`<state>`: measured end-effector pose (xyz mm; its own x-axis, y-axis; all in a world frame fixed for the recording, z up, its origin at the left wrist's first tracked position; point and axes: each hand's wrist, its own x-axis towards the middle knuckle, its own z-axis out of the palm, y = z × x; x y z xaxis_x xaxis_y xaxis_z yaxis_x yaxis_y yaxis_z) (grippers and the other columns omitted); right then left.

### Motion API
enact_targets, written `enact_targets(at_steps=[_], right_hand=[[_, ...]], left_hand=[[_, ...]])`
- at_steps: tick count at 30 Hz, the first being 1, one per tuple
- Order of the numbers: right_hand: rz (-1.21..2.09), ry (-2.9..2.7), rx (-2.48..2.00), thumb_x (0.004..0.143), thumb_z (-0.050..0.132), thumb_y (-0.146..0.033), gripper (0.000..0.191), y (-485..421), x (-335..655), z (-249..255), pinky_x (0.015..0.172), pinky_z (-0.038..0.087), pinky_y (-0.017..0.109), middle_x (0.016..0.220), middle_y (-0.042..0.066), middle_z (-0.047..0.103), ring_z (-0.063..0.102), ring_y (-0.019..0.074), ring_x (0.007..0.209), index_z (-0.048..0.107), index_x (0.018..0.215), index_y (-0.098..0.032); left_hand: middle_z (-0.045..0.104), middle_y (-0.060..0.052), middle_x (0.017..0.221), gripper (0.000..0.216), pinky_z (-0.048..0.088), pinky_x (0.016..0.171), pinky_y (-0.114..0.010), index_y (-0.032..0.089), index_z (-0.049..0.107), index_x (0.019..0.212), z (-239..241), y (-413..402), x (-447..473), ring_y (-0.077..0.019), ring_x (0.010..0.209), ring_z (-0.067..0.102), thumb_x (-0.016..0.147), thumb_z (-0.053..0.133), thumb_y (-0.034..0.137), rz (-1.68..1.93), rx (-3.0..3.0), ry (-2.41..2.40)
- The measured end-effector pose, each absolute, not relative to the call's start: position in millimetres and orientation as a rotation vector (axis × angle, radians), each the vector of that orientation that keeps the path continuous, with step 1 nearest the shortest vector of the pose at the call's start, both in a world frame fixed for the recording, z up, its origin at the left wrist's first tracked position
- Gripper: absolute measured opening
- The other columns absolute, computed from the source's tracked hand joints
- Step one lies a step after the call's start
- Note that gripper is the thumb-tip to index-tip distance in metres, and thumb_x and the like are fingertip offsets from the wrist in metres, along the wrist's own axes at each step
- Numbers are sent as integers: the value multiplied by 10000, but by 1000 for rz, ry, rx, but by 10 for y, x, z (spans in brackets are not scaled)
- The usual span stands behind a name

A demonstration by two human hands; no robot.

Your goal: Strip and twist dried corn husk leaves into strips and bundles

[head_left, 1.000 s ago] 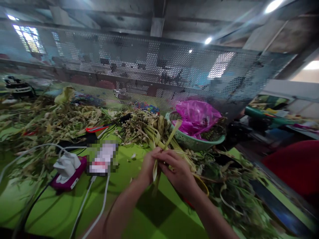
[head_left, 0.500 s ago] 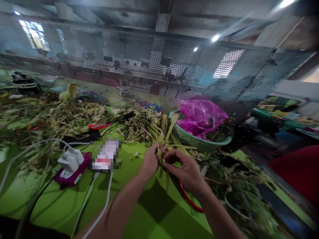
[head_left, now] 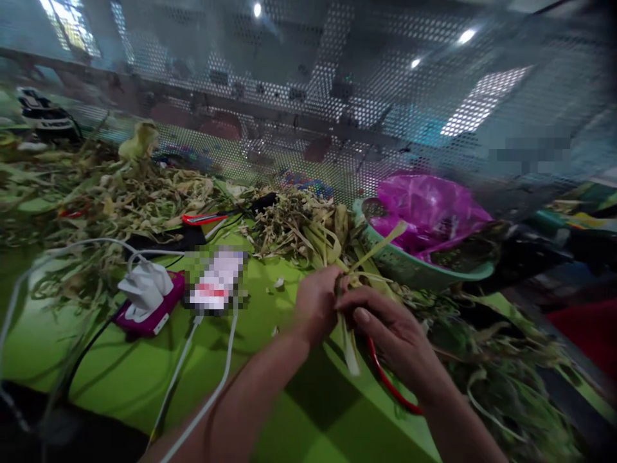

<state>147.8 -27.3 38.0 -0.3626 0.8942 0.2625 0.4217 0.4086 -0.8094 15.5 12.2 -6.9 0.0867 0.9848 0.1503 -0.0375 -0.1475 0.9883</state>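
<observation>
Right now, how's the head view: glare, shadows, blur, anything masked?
Head view: overhead lights glare at the top; head view: dark shadow on the green tabletop below the hands; head view: pale strips slightly soft, red shape at the right edge dim and blurred; head view: phone pixelated, screen unreadable.

From my end: bag (head_left: 434, 209) thin glossy plastic, basket (head_left: 419, 270) plastic, screen (head_left: 289, 109) metal-looking, plant strips (head_left: 350, 354) matt, fibrous, tabletop (head_left: 260, 315) smooth.

Dim scene; overhead lamp (head_left: 466, 36) glaring; dark shadow across table (head_left: 321, 395).
</observation>
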Motion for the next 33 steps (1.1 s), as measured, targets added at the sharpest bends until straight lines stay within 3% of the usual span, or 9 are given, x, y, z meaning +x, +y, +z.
enact_targets(at_steps=[5,10,13,16,19,24,28,33], right_hand=[[730,-2010,-1189,786,718,-345,125,-275,1455,347,578,472,262,737,13,642,589,176,655,660,802,-235],[647,-1947,-1188,772,709,-278,99,-229,1550,274,630,508,280,784,29,656,618,198,719,661,852,-247],[549,-1914,-1207,785,697,-270,141,-157,1660,298,719,519,320,846,38,671,628,212,776,679,925,-258],[428,-1898,-1206,813,645,-240,102,-88,1740,362,783,508,362,880,47,669,621,227,829,700,898,-256],[399,-1878,-1191,813,614,-197,100,-45,1779,393,791,499,351,851,42,650,612,213,825,702,822,-243],[484,-1764,-1214,791,624,-164,84,-24,1819,342,760,474,303,836,13,635,607,177,792,669,814,-231],[481,-1746,-1219,777,627,-157,79,-8,1822,323,729,469,293,828,14,631,595,172,774,663,809,-220],[378,-1848,-1158,764,597,-109,136,-26,1748,352,724,477,300,807,18,625,593,178,777,667,773,-225]], left_hand=[[537,-9,663,235,341,641,-286,198,546,674,-88,193,166,-155,645,407,876,474,294,1206,1705,1248],[598,-27,734,225,363,663,-284,187,610,755,-107,153,168,-163,682,482,892,463,287,1310,1599,1191],[647,-28,795,157,391,679,-280,188,649,839,-85,161,154,-173,734,533,867,506,249,1302,1443,1090],[643,-14,723,121,399,664,-272,176,674,798,-57,207,164,-168,710,543,814,559,209,1210,1276,1016],[644,-12,686,152,391,662,-271,170,690,718,-42,222,182,-158,691,544,788,557,189,1110,1196,894],[688,-35,771,151,410,775,-293,152,714,803,-30,178,187,-156,765,575,786,596,244,1055,946,684],[697,-48,819,177,431,788,-301,135,694,845,14,154,182,-158,766,594,682,708,201,1015,769,676],[686,-57,848,393,426,845,-321,126,669,865,54,138,177,-167,806,591,645,805,422,1034,828,768]])
